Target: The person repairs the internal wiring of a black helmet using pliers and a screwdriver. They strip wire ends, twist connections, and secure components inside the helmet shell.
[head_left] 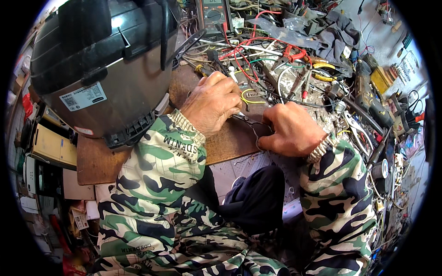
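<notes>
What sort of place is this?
Probably an electrical repair workshop: a multimeter, a red clip and a large appliance share a cluttered bench.

place: repair workshop | evidence: tangled cables (pixel 264 48) crowded the wooden bench (pixel 103 161) | multimeter (pixel 213 16), yellow-handled tool (pixel 324 77), spool (pixel 380 169) lay around

Tool (pixel 248 121) looks mtl, appliance lid (pixel 65 57) glossy plast.
</notes>
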A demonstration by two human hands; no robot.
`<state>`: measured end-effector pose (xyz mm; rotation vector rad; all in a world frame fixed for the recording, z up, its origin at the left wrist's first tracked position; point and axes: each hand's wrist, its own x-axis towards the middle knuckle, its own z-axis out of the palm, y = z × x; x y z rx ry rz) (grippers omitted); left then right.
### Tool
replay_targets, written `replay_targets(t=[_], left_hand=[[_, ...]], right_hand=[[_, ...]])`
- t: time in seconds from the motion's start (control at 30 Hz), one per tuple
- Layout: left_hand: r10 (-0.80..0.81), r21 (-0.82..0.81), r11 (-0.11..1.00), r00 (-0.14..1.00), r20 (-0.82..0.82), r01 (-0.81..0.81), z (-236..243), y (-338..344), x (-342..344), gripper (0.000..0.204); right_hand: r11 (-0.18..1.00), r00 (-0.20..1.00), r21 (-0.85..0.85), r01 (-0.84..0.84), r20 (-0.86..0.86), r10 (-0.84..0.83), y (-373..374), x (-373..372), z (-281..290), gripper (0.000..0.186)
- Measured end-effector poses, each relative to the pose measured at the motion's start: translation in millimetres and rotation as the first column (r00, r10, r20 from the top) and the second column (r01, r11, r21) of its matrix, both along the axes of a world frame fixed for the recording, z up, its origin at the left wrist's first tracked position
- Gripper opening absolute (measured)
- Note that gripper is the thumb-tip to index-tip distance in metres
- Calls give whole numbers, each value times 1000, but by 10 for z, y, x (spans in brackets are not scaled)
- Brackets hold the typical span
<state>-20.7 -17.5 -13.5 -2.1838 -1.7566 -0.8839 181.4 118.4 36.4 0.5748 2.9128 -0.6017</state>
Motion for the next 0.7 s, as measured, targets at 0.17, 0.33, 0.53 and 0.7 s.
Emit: replay_targets(t=[0.17, 0.33, 0.53, 0.7], left_hand=[[40, 3, 999, 999, 20, -40, 25, 57, 0, 15], [299, 131, 943, 952, 66, -305, -4, 43, -130, 7], [309, 220, 906, 921, 239, -361, -84, 173, -113, 5], [262, 155, 943, 946, 193, -293, -165, 154, -173, 4]], right_hand=[[980, 1000, 200, -16, 23, 12, -49, 156, 109, 29], [982, 996, 189, 29, -90, -12, 69, 80, -5, 31], [966, 845, 176, 192, -531, -71, 139, -33, -565, 18], [975, 833, 148, 166, -551, -59, 38, -25, -551, 14]])
